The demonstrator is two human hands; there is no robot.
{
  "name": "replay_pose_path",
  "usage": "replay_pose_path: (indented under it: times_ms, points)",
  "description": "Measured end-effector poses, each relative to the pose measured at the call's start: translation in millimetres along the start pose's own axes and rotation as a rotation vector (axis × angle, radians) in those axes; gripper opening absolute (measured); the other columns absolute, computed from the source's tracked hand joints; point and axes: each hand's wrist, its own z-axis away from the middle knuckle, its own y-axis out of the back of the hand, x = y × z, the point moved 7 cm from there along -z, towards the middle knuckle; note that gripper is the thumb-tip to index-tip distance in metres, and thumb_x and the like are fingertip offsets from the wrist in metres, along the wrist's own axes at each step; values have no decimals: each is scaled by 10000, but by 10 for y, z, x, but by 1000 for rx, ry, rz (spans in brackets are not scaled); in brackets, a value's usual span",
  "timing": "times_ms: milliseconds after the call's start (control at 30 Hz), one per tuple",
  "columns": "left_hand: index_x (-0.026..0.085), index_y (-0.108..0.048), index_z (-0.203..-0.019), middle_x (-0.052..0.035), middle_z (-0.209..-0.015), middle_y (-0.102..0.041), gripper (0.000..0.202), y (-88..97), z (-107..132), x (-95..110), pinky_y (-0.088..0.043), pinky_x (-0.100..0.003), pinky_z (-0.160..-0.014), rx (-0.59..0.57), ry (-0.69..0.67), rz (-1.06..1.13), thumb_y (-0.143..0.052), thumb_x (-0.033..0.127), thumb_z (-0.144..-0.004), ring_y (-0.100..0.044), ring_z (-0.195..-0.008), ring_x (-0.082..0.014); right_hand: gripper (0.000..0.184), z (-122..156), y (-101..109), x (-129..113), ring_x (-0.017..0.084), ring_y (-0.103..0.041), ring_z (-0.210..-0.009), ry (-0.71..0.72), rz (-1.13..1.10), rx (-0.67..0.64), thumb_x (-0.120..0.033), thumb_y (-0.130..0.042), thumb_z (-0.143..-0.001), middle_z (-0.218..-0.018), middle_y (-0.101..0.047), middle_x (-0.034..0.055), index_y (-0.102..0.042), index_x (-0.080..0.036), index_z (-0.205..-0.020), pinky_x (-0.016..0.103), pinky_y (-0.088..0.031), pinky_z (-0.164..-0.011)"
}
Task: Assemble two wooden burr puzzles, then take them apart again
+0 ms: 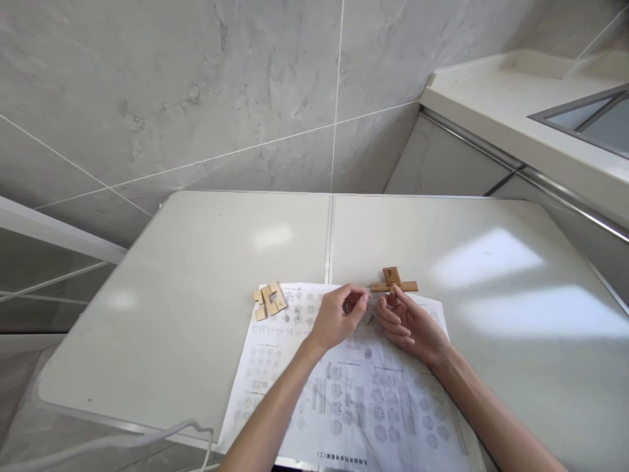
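My left hand [339,318] hovers over the printed sheet [329,393], thumb and fingertips pinched together. Whatever sits in that pinch, if anything, is too small to make out. My right hand [415,328] is palm up just to the right, its thumb and a finger gripping a brown wooden puzzle [409,286] made of crossing pieces. A squarish piece with a dark mark [391,275] stands up from its middle. The fingertips partly hide the puzzle's lower part. To the left, a lighter wooden puzzle [272,300] of interlocked slats lies at the sheet's upper left corner.
The white folding table [162,295] has a seam down its middle and glare on its right half. A grey tiled wall [221,98] rises behind it. A counter [491,85] stands at the right. A white cable [162,434] crosses the table's front left edge.
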Motion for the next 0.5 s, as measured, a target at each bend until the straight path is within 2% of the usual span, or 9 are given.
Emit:
replay_pose_path:
  times_ms: [500]
  points:
    - [204,-744,-1045,-45,-851,-756,333,-1,0,13,-502,-262,-635,-2,-20,-30,-567,486,-1051,-677,-735,-173,360,-2,-41,-18,60,-279,-439,10,28,7,-515,-672,-1034,-678,-473,-46,-690,-169,-936,143,-346,-333]
